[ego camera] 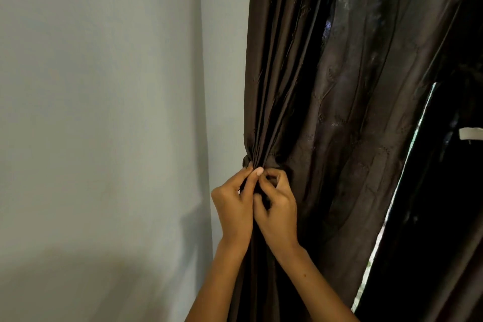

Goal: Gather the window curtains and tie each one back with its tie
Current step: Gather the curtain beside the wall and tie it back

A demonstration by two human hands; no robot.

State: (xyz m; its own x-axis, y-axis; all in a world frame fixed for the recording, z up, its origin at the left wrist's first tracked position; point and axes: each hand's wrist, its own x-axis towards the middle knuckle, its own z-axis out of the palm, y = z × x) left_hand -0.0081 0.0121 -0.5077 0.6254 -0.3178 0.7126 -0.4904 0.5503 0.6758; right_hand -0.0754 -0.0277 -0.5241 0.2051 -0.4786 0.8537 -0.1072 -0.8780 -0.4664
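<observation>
Head cam: dark brown curtain [326, 112], shiny with a faint stitched pattern, hangs right of centre, bunched into tight folds at a pinch point. A same-coloured tie [247, 161] seems to wrap it there, hard to tell. Left hand [234, 206] and right hand [277, 206] touch just below, each grip pinched shut on dark fabric. Plain pale wall [104, 112] on the left, a sliver of daylight lower right.
</observation>
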